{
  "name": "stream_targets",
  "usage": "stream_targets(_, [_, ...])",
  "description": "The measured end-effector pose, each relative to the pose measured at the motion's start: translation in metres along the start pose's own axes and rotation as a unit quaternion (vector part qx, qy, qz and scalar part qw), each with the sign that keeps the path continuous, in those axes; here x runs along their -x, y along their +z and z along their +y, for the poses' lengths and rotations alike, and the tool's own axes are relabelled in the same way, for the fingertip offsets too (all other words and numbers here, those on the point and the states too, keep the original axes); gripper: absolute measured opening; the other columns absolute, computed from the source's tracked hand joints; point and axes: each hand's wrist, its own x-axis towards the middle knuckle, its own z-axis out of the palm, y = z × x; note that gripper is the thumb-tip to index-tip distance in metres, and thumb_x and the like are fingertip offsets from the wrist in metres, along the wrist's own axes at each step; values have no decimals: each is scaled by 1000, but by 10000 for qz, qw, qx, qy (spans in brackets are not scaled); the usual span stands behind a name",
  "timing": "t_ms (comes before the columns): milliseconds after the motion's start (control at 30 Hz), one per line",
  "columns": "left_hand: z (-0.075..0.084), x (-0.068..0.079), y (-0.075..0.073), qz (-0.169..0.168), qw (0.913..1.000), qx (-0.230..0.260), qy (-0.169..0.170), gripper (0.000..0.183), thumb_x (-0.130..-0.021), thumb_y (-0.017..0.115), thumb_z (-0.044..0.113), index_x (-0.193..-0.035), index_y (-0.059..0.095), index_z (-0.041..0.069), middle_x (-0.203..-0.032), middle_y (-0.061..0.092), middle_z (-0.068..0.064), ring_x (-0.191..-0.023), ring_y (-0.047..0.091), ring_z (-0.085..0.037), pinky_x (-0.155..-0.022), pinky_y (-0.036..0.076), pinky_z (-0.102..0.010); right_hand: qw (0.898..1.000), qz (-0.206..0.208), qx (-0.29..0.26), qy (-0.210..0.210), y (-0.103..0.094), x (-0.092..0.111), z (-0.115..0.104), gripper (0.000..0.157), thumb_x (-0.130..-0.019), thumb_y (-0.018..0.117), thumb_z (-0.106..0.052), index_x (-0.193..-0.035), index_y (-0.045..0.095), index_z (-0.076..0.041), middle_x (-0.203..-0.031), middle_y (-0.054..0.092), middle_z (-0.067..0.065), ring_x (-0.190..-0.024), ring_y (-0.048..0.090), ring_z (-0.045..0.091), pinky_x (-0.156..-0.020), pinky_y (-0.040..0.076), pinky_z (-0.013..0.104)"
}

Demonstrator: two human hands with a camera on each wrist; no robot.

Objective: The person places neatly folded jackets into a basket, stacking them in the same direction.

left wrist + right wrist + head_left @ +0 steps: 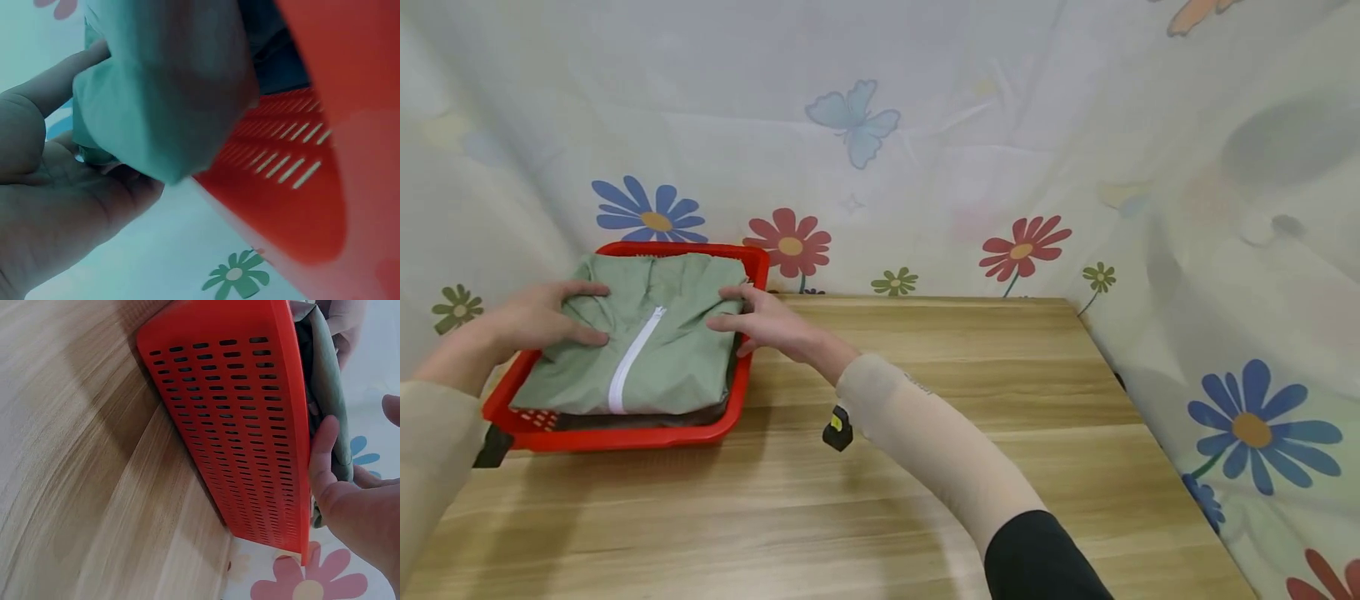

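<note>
A folded pale green jacket (685,342) with a white zipper (636,358) lies on top inside a red plastic basket (741,404). At its left edge my left hand (542,317) holds the fabric, with two digits spread over the top. The left wrist view shows other fingers (134,187) of that hand under the hanging fold. My right hand (771,321) touches the jacket's right edge with fingers spread and fairly straight. One of its fingers (325,444) lies between basket rim and cloth. Darker folded cloth (647,418) lies beneath the jacket.
The basket stands at the back left of a wood-grain table (925,467). A white curtain (955,158) printed with flowers and butterflies hangs behind and beside the table. A small black device (838,429) sits below my right wrist.
</note>
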Motion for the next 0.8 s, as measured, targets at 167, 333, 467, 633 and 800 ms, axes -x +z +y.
stream_targets(167, [5,2,1,58,10000,-4,-52,92,-94,74,26,-155,16,-12,-146,13,-49,-124,24,-65,-97,34,-78,9984,132,525,-180,0,3,-1,62,-98,71,-24,-152,45,-10,-136,53,5,-104,57,12,-80,59,30])
stream_targets(333, [8,3,-2,234,9995,121,-189,101,-95,73,33,-157,8,-12,-145,16,-47,-125,22,-66,-96,33,-79,9961,279,680,-495,-6,8,3,55,-99,69,-19,-148,48,-4,-141,53,13,-109,55,14,-82,59,31])
stream_targets(467, [17,3,-3,404,9991,-55,-141,102,-95,72,40,-157,8,-11,-145,17,-47,-125,22,-65,-94,36,-78,9933,337,842,-719,-13,12,7,52,-100,67,-17,-146,49,-1,-140,53,18,-114,55,22,-83,58,30])
stream_targets(633, [42,8,2,538,9974,-469,112,96,-97,69,45,-156,18,-10,-147,20,-46,-128,23,-64,-94,36,-78,9853,455,1394,-873,-20,19,16,50,-101,66,-17,-145,49,0,-143,52,16,-124,53,30,-90,53,25])
stream_targets(800, [74,15,12,476,9962,-520,512,88,-98,66,47,-157,25,-5,-153,22,-41,-133,22,-61,-96,35,-78,9592,552,2460,-1276,-24,32,25,48,-101,63,-16,-144,50,1,-142,54,13,-124,53,24,-99,47,24])
